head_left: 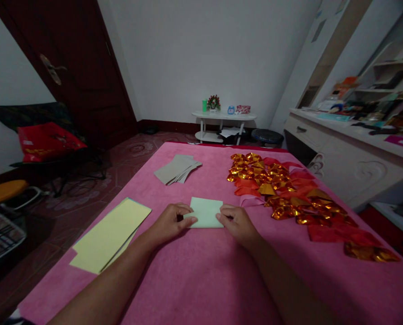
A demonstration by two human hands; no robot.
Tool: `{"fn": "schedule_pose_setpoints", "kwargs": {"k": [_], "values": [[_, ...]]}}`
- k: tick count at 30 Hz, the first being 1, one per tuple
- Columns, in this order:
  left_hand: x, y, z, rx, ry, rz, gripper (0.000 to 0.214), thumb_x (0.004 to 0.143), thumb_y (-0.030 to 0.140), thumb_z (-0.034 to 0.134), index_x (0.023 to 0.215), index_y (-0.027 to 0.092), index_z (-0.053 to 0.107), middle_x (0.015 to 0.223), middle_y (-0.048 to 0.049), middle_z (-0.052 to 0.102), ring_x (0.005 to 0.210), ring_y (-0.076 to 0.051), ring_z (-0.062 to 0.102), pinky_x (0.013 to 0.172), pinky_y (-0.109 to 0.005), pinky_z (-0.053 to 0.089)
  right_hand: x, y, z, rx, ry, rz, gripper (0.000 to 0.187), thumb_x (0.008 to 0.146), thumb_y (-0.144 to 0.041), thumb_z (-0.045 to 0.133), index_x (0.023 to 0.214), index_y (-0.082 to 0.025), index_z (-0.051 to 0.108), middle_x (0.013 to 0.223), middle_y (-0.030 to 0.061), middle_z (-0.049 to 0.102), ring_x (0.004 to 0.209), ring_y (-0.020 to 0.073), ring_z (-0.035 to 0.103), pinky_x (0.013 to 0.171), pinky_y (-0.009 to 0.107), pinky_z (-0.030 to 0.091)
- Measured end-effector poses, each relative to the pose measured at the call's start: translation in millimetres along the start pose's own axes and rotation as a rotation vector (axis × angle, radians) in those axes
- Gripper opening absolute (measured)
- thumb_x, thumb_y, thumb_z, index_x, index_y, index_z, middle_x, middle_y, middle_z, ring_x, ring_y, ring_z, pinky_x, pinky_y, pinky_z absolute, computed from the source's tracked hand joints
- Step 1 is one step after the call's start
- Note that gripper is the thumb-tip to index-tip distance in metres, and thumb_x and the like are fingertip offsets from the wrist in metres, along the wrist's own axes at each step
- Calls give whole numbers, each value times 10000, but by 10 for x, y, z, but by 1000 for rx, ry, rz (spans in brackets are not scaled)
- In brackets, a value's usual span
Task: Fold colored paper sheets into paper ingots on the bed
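A small pale green folded paper [206, 211] lies on the pink cloth [201, 271] in front of me. My left hand [170, 222] pinches its lower left corner with curled fingers. My right hand [237, 222] pinches its lower right corner, fingers pressed on the sheet's edge. Both hands rest on the cloth.
A stack of yellow sheets [110, 234] lies at the left. Grey folded papers [177, 169] sit farther back. Several gold and red foil folded pieces [289, 194] spread along the right. A white cabinet [350, 158] stands right, a small white table [223, 122] by the wall.
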State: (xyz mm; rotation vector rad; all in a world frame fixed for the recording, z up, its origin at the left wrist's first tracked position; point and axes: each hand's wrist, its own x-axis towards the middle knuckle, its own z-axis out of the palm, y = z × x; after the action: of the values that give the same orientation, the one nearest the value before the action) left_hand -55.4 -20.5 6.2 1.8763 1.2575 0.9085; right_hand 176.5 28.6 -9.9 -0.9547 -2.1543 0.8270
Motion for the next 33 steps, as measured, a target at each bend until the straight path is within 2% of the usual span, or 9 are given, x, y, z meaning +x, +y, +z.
{"fn": "schedule_pose_setpoints", "kwargs": {"k": [4, 9, 13, 15, 18, 21, 24, 29, 33], "values": [[65, -100, 81, 12, 137, -107, 277, 826, 382, 566, 707, 138, 622, 635, 6, 548, 583, -120, 479, 537, -225, 340, 51, 57, 45, -121, 160, 68, 366, 860, -229, 475, 513, -200, 364, 619, -19, 428, 568, 111, 448, 535, 233, 318], [138, -133, 150, 223, 332, -89, 236, 777, 284, 604, 584, 154, 569, 741, -30, 584, 704, -148, 540, 651, -254, 405, 78, 9, 100, -313, 277, 164, 239, 830, -189, 496, 590, -198, 498, 788, 40, 565, 713, 151, 541, 645, 247, 382], [174, -93, 177, 291, 396, -133, 311, 744, 380, 653, 545, 161, 557, 812, -50, 599, 750, -163, 560, 673, -271, 429, 104, -60, 145, -393, 293, 261, 88, 788, -197, 560, 703, -199, 582, 911, 53, 599, 743, 159, 577, 671, 256, 405], [186, -94, 179, 279, 402, -162, 332, 711, 439, 681, 554, 162, 587, 865, -58, 605, 759, -165, 569, 675, -276, 442, 121, -78, 152, -398, 301, 294, 56, 764, -209, 592, 709, -204, 591, 887, 39, 604, 736, 159, 584, 666, 257, 404], [188, -125, 169, 207, 379, -165, 249, 691, 418, 710, 643, 176, 672, 953, -63, 618, 813, -175, 586, 718, -285, 459, 142, -66, 141, -364, 333, 351, 55, 734, -238, 621, 691, -213, 598, 818, 21, 617, 716, 166, 589, 649, 263, 400], [172, -156, 157, 60, 352, -102, 168, 705, 362, 713, 715, 194, 709, 985, -63, 642, 885, -187, 597, 776, -289, 464, 147, -15, 124, -250, 346, 384, 64, 718, -277, 628, 688, -222, 614, 766, 10, 641, 682, 172, 591, 627, 270, 402], [157, -151, 149, -97, 343, -51, 140, 709, 322, 716, 720, 183, 711, 976, -70, 662, 913, -195, 602, 808, -291, 462, 137, 30, 125, 2, 357, 395, 102, 697, -317, 643, 685, -221, 613, 681, -2, 632, 615, 165, 576, 572, 260, 403], [153, -64, 117, -286, 355, -90, 212, 725, 350, 696, 669, 146, 691, 846, -70, 676, 782, -177, 604, 709, -262, 460, 110, -20, 143, 496, 393, 361, 228, 635, -365, 716, 686, -193, 576, 541, -45, 521, 470, 113, 465, 457, 221, 340], [138, -8, 90, -391, 386, -119, 234, 732, 357, 685, 658, 135, 685, 747, -40, 658, 692, -142, 573, 642, -230, 432, 106, -96, 138, 580, 441, 318, 251, 634, -375, 745, 696, -179, 601, 540, -47, 511, 493, 105, 449, 479, 219, 352]]}}
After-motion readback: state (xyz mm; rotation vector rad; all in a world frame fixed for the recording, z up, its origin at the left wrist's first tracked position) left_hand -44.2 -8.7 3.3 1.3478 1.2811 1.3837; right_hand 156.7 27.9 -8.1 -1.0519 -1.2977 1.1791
